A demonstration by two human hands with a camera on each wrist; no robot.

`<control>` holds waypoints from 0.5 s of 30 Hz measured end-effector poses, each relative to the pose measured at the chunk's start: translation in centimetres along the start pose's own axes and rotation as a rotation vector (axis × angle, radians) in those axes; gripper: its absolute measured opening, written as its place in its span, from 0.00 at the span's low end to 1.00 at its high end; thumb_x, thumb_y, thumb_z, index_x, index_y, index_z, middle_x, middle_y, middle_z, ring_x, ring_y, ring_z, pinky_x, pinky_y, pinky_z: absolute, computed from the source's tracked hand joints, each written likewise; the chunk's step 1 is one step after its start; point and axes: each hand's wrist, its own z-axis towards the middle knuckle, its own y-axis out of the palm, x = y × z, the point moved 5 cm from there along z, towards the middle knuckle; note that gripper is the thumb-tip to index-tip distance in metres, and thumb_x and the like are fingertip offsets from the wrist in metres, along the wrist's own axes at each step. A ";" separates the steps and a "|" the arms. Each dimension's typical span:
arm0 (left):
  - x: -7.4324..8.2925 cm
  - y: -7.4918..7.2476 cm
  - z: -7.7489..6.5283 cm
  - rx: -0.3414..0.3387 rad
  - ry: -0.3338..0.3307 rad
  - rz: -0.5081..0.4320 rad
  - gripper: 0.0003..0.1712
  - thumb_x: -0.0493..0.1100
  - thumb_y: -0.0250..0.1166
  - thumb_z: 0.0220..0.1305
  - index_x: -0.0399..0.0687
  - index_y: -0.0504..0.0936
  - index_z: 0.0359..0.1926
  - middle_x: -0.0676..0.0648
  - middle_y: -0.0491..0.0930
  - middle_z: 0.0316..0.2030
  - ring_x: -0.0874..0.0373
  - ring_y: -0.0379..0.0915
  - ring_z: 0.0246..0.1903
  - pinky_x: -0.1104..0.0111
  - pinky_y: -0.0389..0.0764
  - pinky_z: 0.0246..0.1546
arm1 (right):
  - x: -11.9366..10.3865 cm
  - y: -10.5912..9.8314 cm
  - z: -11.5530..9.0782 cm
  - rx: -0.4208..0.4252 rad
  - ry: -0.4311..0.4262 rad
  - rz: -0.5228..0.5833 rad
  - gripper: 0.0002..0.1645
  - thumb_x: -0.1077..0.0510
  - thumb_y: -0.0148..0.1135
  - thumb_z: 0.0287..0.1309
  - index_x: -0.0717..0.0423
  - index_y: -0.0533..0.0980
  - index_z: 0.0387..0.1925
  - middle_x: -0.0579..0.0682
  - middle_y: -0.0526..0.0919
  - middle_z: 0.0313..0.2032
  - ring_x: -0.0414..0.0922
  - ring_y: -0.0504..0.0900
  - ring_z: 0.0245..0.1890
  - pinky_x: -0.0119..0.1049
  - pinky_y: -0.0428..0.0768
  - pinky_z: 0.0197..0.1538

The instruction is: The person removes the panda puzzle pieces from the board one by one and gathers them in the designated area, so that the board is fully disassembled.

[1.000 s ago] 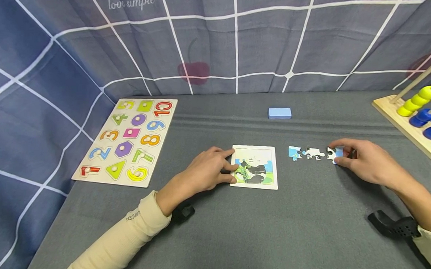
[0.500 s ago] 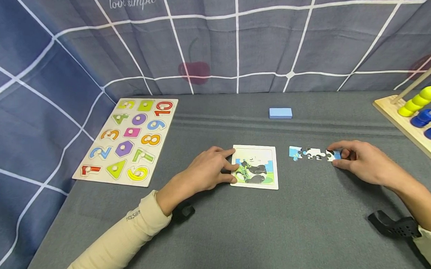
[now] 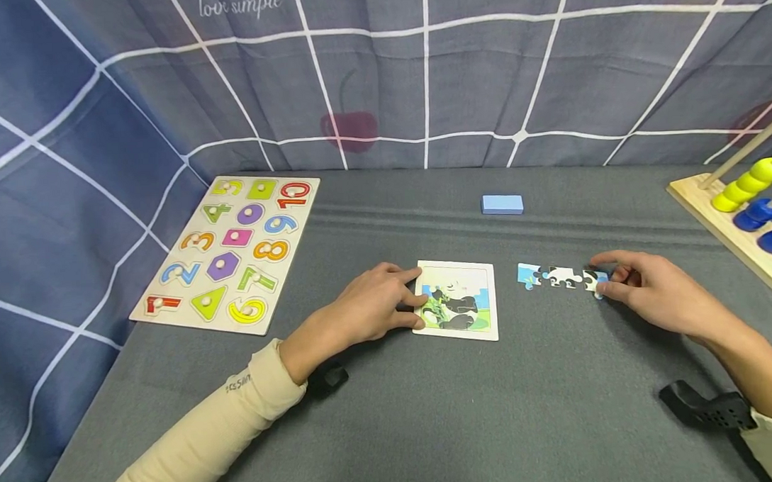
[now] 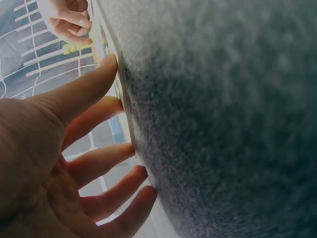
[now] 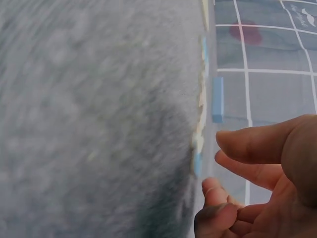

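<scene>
A square panda puzzle board (image 3: 458, 295) lies flat on the grey cloth. At its left edge my left hand (image 3: 378, 305) rests with fingers spread, thumb and fingertips touching the rim. To the right, three jigsaw pieces form a short row: a light blue one (image 3: 529, 275), a black-and-white one (image 3: 561, 275) in the middle and a black, white and blue one (image 3: 593, 280) at the right end. Over that end piece is my right hand (image 3: 662, 291). Its thumb (image 5: 250, 145) and index fingertip stand apart close above the piece, with nothing pinched between them.
A blue block (image 3: 502, 205) lies behind the pieces. On the far left is a number-and-shape peg board (image 3: 233, 257). A wooden bead counter (image 3: 716, 187) with yellow and blue beads stands at the right edge. A gridded curtain (image 3: 469, 75) closes off the back.
The right hand has slid the end piece leftward against the middle piece, and its fingers have since loosened from it. The left hand and the panda board keep their places.
</scene>
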 end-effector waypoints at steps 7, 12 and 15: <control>0.0 -0.1 0.0 0.004 0.000 0.032 0.22 0.55 0.71 0.59 0.56 0.87 0.53 0.46 0.67 0.68 0.47 0.66 0.64 0.52 0.73 0.57 | -1.4 -0.1 0.2 0.001 -0.001 0.012 0.20 0.65 0.61 0.65 0.69 0.73 0.57 0.50 0.73 0.31 0.38 0.68 0.25 0.33 0.65 0.26; 0.0 -0.1 0.0 0.021 0.007 0.042 0.22 0.55 0.72 0.58 0.56 0.87 0.53 0.47 0.69 0.67 0.48 0.67 0.63 0.52 0.73 0.57 | -2.9 0.4 0.4 -0.017 -0.026 0.026 0.21 0.62 0.63 0.64 0.67 0.75 0.57 0.51 0.74 0.34 0.39 0.69 0.28 0.33 0.66 0.28; 0.1 -0.1 0.0 0.024 0.013 0.040 0.21 0.55 0.71 0.58 0.58 0.87 0.52 0.46 0.70 0.67 0.48 0.68 0.63 0.51 0.74 0.56 | -4.1 0.9 0.6 -0.003 -0.085 0.011 0.20 0.62 0.66 0.61 0.63 0.78 0.55 0.48 0.74 0.33 0.39 0.69 0.29 0.33 0.66 0.30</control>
